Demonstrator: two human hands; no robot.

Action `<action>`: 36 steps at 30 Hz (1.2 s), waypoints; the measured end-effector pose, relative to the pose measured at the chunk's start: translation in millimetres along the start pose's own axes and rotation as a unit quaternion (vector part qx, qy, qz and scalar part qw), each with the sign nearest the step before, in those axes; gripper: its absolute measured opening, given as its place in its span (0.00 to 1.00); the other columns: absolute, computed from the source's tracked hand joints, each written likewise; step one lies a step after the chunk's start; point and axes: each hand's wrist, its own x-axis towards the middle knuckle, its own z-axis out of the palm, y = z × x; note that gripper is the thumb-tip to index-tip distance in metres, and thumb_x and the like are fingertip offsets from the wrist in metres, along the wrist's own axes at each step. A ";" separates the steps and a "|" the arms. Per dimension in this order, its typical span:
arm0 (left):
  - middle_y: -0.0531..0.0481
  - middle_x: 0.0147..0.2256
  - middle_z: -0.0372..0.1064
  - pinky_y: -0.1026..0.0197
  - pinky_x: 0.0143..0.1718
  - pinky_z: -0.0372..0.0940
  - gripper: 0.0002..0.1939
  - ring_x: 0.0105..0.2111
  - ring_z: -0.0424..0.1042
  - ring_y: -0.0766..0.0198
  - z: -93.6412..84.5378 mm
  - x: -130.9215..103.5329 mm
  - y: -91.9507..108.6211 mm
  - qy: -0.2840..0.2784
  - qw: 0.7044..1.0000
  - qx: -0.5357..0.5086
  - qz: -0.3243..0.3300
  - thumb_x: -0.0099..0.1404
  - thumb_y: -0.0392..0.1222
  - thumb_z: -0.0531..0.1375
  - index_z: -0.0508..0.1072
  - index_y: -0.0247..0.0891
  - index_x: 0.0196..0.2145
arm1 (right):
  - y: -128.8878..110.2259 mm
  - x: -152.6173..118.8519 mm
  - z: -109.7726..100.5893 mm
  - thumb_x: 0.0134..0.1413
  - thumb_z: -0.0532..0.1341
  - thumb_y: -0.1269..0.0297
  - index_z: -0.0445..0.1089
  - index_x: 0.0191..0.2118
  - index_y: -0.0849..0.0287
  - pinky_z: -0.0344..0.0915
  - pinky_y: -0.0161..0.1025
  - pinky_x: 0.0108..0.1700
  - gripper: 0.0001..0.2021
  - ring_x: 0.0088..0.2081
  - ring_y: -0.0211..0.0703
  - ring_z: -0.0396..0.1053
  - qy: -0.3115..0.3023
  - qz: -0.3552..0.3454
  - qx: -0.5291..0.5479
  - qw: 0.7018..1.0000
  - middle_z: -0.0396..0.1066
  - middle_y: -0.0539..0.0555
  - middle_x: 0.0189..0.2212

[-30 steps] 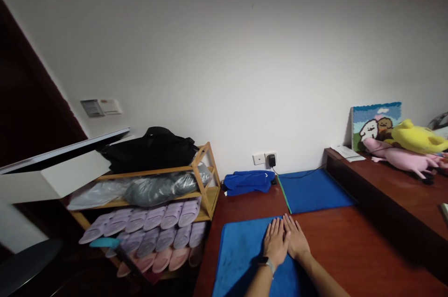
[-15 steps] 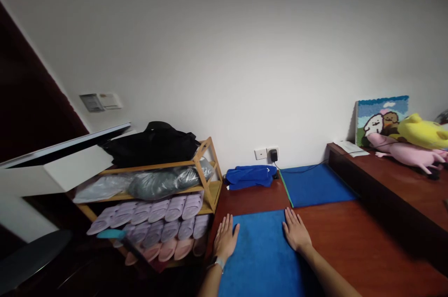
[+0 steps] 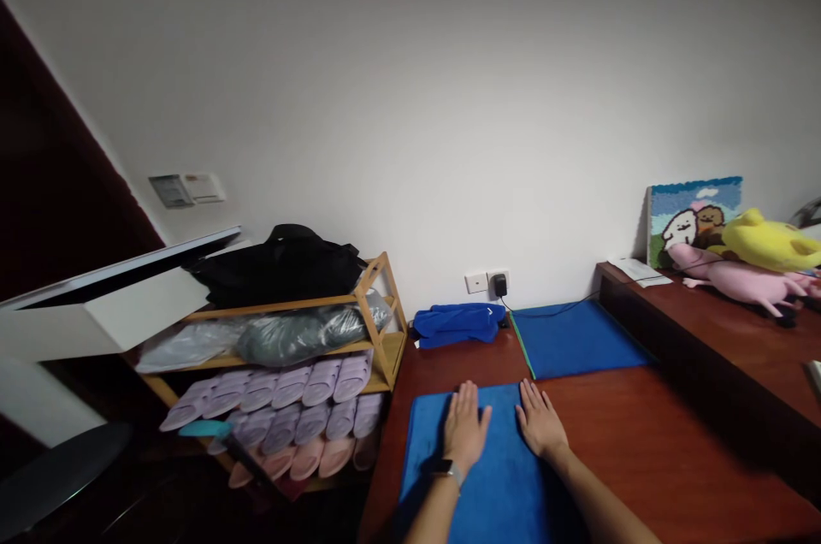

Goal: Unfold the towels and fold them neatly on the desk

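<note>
A blue cloth (image 3: 493, 484) lies spread flat on the reddish-brown table (image 3: 647, 450). My left hand (image 3: 466, 428) rests palm down on the cloth near its far edge, fingers stretched out and thumb apart. A watch is on that wrist. At the cloth's right edge, my right hand (image 3: 540, 422) lies flat with its fingers extended, holding nothing. Beyond it, a second blue cloth (image 3: 577, 339) with a green edge lies flat. A crumpled darker blue cloth (image 3: 458, 324) sits by the wall.
Left of the table stands a wooden rack (image 3: 388, 347) with slippers and a black bag (image 3: 282, 266). A plug (image 3: 499, 284) and its cable are at the wall. Plush toys (image 3: 737, 274) and a picture (image 3: 696, 219) occupy the raised surface at right.
My left hand has moved right, from the cloth's left edge onto its middle, uncovering that edge. My right hand has stayed in nearly the same place.
</note>
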 end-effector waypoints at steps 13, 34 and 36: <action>0.41 0.74 0.48 0.39 0.74 0.48 0.38 0.74 0.48 0.48 11.0 -21.4 -36.3 -0.045 0.996 0.002 -0.074 0.78 0.61 0.38 0.54 0.36 0.74 | 3.1 1.1 5.1 0.72 0.39 0.54 0.46 0.76 0.67 0.41 0.51 0.76 0.34 0.77 0.48 0.41 0.006 -0.004 0.004 1.000 0.42 0.57 0.76; 0.36 0.74 0.48 0.45 0.74 0.48 0.36 0.74 0.48 0.51 -4.0 -31.8 -119.9 -0.035 0.991 0.028 -0.124 0.78 0.55 0.41 0.55 0.29 0.73 | -7.4 -53.7 7.4 0.72 0.39 0.54 0.46 0.76 0.68 0.40 0.53 0.76 0.35 0.77 0.49 0.41 -0.005 0.027 -0.002 1.000 0.43 0.59 0.76; 0.35 0.74 0.49 0.44 0.74 0.49 0.36 0.74 0.49 0.50 -11.4 -30.2 -115.4 -0.034 0.991 0.031 -0.126 0.77 0.54 0.41 0.55 0.28 0.73 | -7.5 -57.5 7.7 0.72 0.39 0.54 0.46 0.76 0.68 0.40 0.53 0.76 0.35 0.77 0.49 0.41 0.000 0.025 0.007 1.000 0.42 0.58 0.76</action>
